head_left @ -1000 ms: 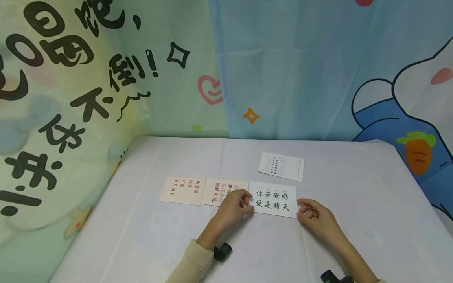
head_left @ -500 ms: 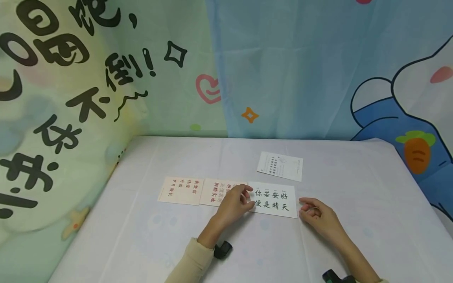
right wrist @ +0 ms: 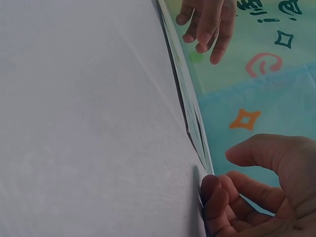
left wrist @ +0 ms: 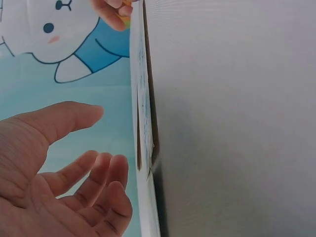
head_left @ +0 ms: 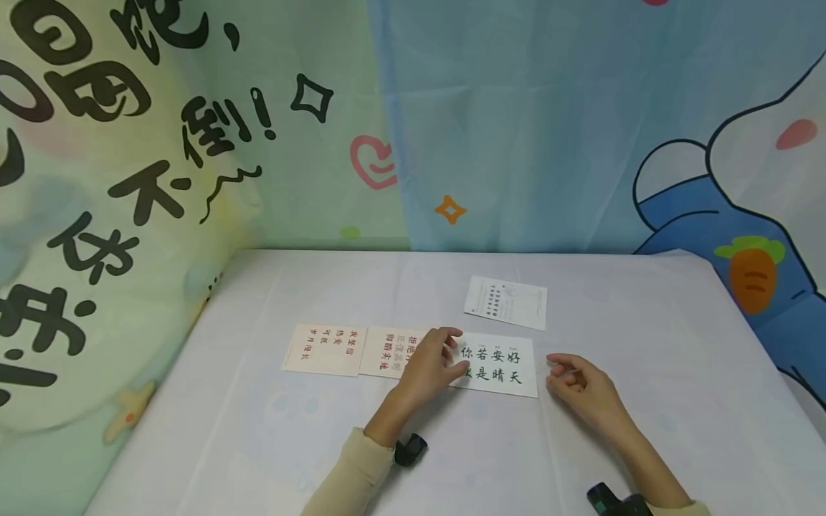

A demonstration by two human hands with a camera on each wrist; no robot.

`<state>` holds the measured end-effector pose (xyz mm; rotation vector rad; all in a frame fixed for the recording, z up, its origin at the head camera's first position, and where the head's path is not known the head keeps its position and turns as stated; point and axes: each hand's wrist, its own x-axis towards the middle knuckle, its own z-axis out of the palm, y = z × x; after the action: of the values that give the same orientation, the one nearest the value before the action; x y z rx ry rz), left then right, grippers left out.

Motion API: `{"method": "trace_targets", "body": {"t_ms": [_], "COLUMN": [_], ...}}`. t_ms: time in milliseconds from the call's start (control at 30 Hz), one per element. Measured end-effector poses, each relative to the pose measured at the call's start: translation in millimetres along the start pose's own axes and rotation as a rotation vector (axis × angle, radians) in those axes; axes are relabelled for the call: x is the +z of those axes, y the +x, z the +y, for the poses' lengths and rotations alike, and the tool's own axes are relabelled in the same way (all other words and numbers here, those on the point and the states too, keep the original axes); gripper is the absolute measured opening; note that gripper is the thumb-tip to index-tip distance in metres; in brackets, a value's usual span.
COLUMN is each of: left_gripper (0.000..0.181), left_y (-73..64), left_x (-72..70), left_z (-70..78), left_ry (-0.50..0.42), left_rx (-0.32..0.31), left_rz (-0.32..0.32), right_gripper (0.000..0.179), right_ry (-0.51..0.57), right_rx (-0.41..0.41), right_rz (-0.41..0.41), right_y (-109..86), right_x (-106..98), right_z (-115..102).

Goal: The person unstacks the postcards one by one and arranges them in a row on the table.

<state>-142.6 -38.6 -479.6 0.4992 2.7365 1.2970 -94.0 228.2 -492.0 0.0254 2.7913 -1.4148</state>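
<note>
A white card with black Chinese characters [head_left: 498, 364] lies on the table at the right end of a row of cards. My left hand [head_left: 422, 369] hovers around its left edge, thumb and fingers apart and loosely bent; in the left wrist view that hand [left wrist: 74, 173] holds nothing. Just off the card's right edge is my right hand [head_left: 590, 390], its fingers loosely curled around nothing; the right wrist view shows the hand [right wrist: 266, 182] low by the tabletop. The middle card with red characters [head_left: 387, 352] is partly hidden by my left hand. Left of it lies another red-lettered card [head_left: 325, 351].
Behind the row, a smaller-printed white card [head_left: 506, 302] lies at a slight tilt. A white cloth [head_left: 258, 444] covers the table. Printed curtains [head_left: 516, 129] hang along its back and left side. A black wrist camera [head_left: 409, 450] sits on the left wrist.
Both hands have let go of the white card's edges. My right hand has drawn away to the right, and the left fingers have spread a little. The card stays flat in the row.
</note>
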Motion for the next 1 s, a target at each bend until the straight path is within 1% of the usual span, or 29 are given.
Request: {"method": "trace_targets", "body": {"t_ms": [233,533,667,867,1000], "left_gripper": [0.047,0.049,0.05,0.051,0.052], "left_y": [6.6,12.9,15.5,19.3,23.2], "left_x": [3.3,7.7,8.4,8.1,7.6], "left_z": [-0.3,-1.4,-0.6,0.6,-0.2], "left_ry": [-0.018,-0.07,-0.059,-0.049,-0.023], "left_rx": [-0.008,-0.039,-0.034,-0.017,-0.006], "left_rz": [0.008,-0.006,-0.007,-0.005,0.006], "right_gripper": [0.036,0.037,0.036,0.035,0.035], "right_ry": [-0.005,-0.045,-0.045,-0.037,-0.034], "right_rx": [-0.008,0.015,0.014,-0.014,-0.024], "right_rz": [0.012,0.028,0.038,0.065,0.073], "right_y": [4.1,9.0,12.0,16.5,21.0], "right_x": [-0.5,-1.7,-2.6,-5.9,-8.3], "right_z": [1.4,6.3,7.5,7.2,6.1]}}
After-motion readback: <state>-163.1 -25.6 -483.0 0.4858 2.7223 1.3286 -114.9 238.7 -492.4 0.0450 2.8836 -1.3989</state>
